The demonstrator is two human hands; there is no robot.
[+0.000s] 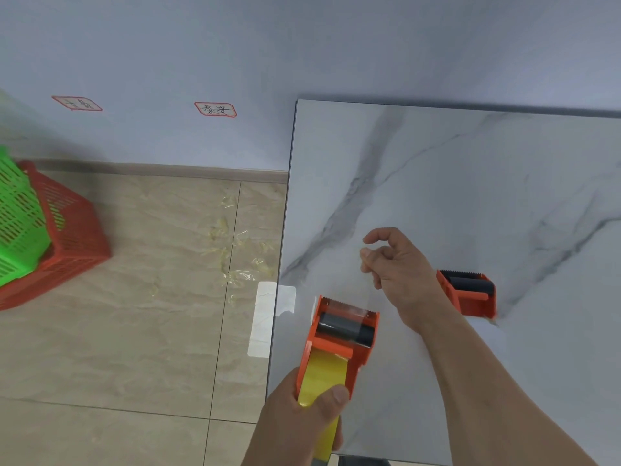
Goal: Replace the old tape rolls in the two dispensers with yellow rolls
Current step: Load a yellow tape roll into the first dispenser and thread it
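My left hand grips an orange tape dispenser at the table's near left edge, thumb pressed on the yellow roll loaded in it. Clear tape lies over its black roller and toothed blade. My right hand hovers above the table beyond the dispenser, thumb and forefinger pinched on a thin strip of clear tape. A second orange dispenser rests on the table behind my right wrist; its roll is hidden.
The white marble table fills the right side, its left edge dropping to a tiled floor. Crumpled tape scraps litter the floor. Red and green baskets are stacked at far left. A white label hangs at the table edge.
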